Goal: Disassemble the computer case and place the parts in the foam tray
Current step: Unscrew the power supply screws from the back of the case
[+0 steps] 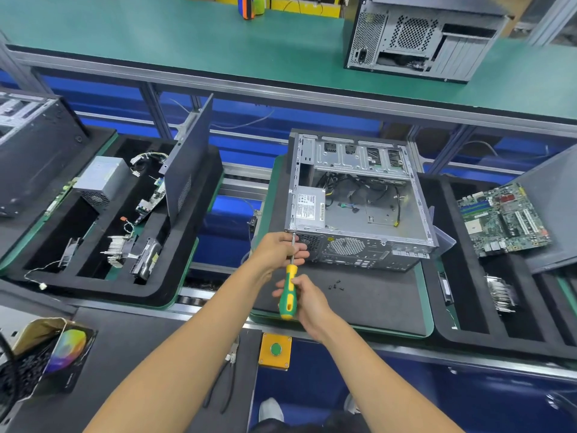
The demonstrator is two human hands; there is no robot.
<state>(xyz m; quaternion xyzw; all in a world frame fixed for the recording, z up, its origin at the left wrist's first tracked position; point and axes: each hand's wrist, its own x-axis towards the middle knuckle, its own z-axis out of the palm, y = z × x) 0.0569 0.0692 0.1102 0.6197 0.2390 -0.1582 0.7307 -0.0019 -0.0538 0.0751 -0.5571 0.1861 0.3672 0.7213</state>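
An open grey computer case (359, 201) lies on its side on a dark mat (374, 295), with its power supply (307, 207) and loose cables inside. My right hand (307, 300) grips the green and yellow handle of a screwdriver (288, 292). The tip points up at the case's near left rear corner. My left hand (281, 250) is curled around the metal shaft just below that corner. Several small black screws (335, 285) lie on the mat to the right of my hands.
A black foam tray (462, 326) on the right holds a motherboard (502, 220) and a heatsink (501, 292). Another foam tray (103, 289) on the left holds a power supply, a side panel (187, 164), boards and a cooler. A green button box (275, 350) sits at the bench edge. Another case (421, 39) stands on the far shelf.
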